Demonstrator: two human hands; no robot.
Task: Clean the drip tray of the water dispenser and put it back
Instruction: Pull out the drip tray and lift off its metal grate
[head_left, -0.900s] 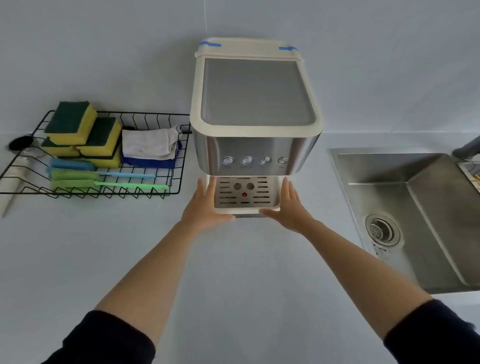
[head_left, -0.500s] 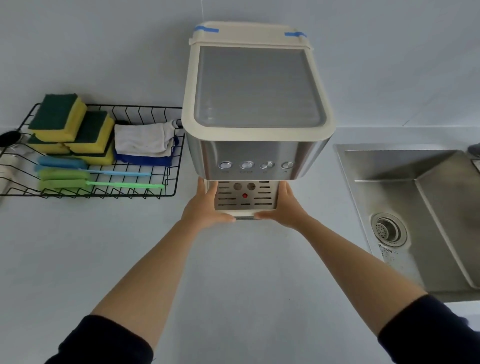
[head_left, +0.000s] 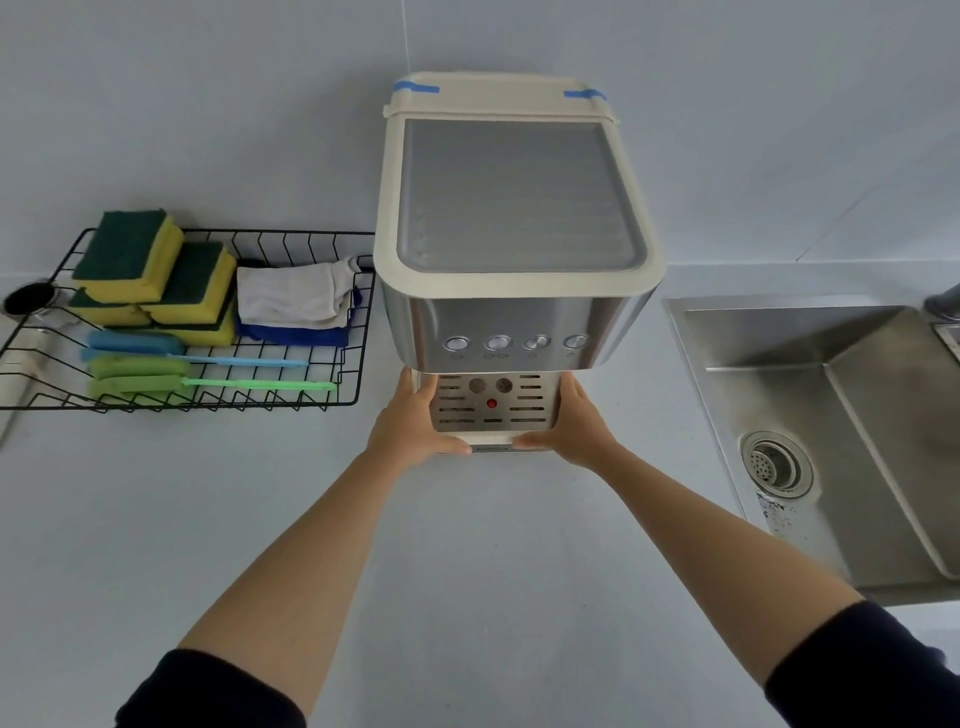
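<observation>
Tray (head_left: 492, 410): seated in dispenser (head_left: 519, 218) base.
Left hand (head_left: 410, 428): grasps tray's left side, thumb across front edge.
Right hand (head_left: 574, 431): same grasp, right side.
Why: even two-sided hold, likely to slide it straight out.

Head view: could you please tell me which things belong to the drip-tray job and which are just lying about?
Job in hand: drip tray, gripped at its sides by the left hand and right hand; water dispenser; sink, probably for rinsing; sponges, probably for scrubbing.
Lying about: wire rack, folded cloths, long-handled brushes.
</observation>
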